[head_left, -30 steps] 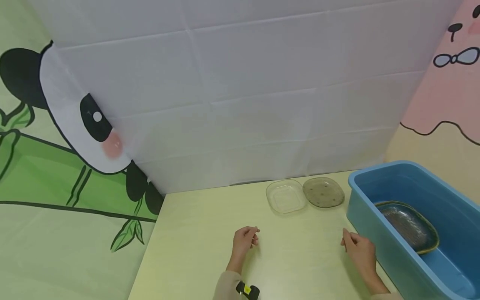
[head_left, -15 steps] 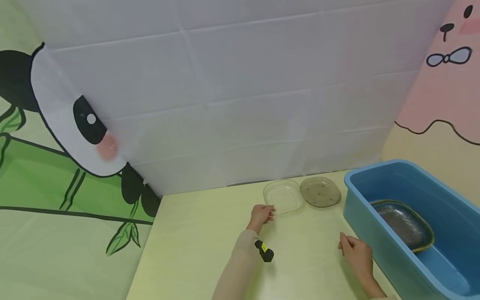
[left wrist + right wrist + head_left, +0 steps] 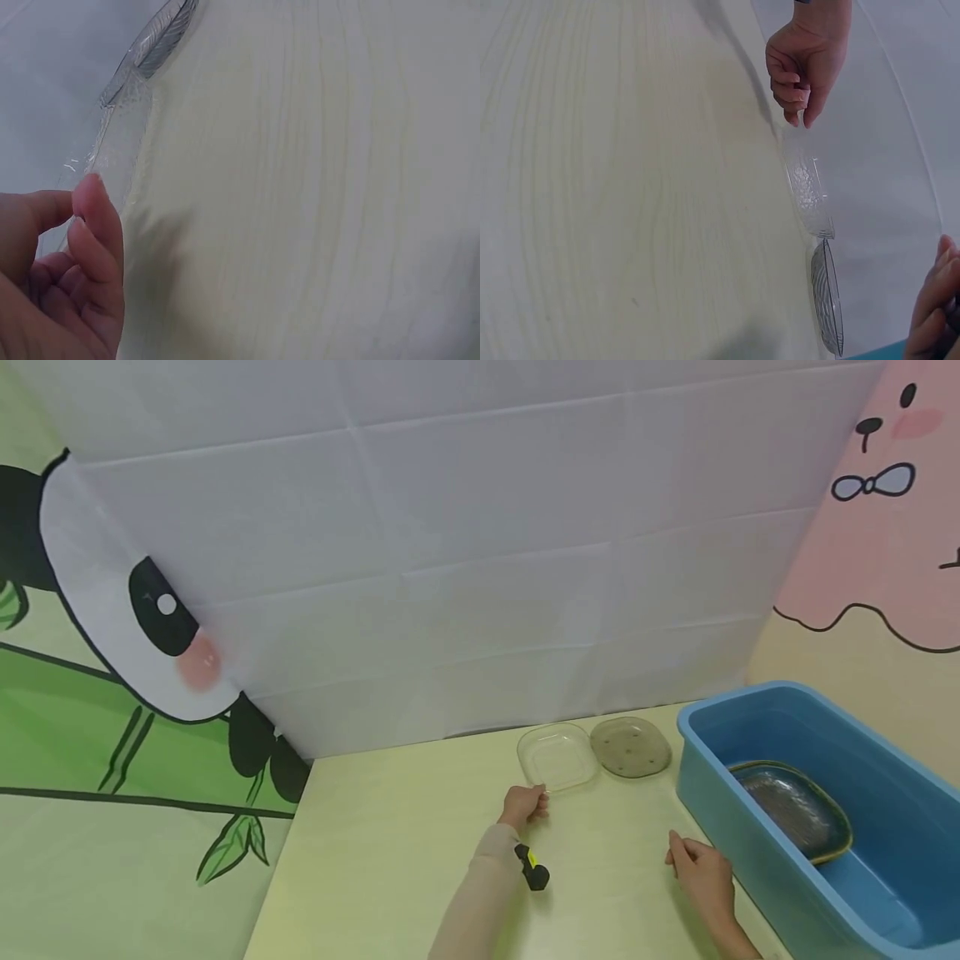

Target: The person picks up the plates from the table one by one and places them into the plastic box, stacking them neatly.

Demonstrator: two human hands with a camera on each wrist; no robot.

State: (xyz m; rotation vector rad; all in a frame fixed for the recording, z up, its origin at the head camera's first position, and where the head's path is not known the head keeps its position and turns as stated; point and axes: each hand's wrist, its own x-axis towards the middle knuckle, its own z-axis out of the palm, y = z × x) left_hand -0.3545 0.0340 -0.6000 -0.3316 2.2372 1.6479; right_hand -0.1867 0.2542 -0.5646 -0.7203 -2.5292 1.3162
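My left hand reaches forward and pinches the near rim of a clear, square glass dish between thumb and forefinger. The left wrist view shows the fingertips at the edge of this dish, which still appears to sit on the table. Touching its far side is a grey-tinted oval glass plate with a ribbed underside. Beside the blue tub, my right hand hovers over the table, fingers loosely curled, holding nothing. Only part of the right hand enters its own wrist view.
A deep blue plastic tub stands at the right of the table. Inside it a dark, glossy dish leans against the wall. The pale wood-grain table ends at a white cloth backdrop.
My left hand has moved forward and right from over the table to the clear dish and now pinches its rim. The right hand has stayed beside the tub. The view has turned slightly right.
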